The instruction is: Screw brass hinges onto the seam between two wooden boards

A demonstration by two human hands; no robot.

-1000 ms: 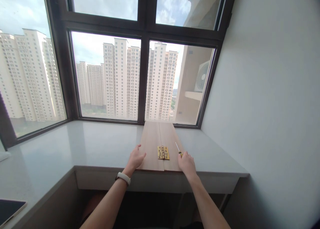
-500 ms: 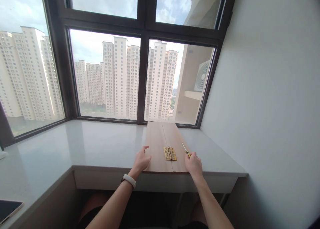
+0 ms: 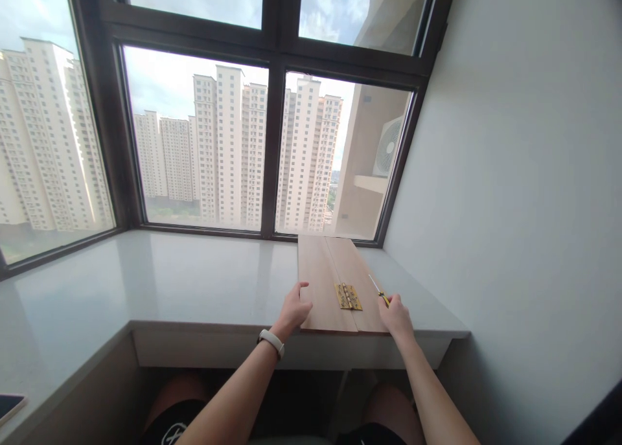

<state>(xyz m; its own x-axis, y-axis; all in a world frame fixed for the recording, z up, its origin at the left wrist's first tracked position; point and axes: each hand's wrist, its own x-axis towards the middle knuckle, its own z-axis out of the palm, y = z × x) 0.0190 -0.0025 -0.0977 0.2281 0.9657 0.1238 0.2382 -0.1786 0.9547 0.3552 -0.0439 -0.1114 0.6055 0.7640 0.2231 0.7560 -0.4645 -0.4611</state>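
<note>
Two long, light wooden boards (image 3: 318, 302) lie side by side on the counter, with a narrow seam between them. A brass butterfly hinge (image 3: 348, 296) lies across the seam near the front, with several small dark screws on its leaves. My left hand (image 3: 293, 308) is at the left board's outer edge, one finger stretched over the wood and the thumb side apart from it. At the right board's outer edge, my right hand (image 3: 396, 317) is closed around a screwdriver (image 3: 383, 297) with a yellow-and-black handle, its shaft pointing up and to the left.
The pale counter (image 3: 204, 283) runs along the window and bends toward me on the left. A dark device (image 3: 10, 406) lies at its left edge. A dark window frame (image 3: 269, 140) stands behind the boards. The white wall (image 3: 510, 173) rises on the right.
The boards have shifted right along the counter, carrying the hinge, with both hands at their edges. The whole view has also turned slightly. The screwdriver stays in my right hand.
</note>
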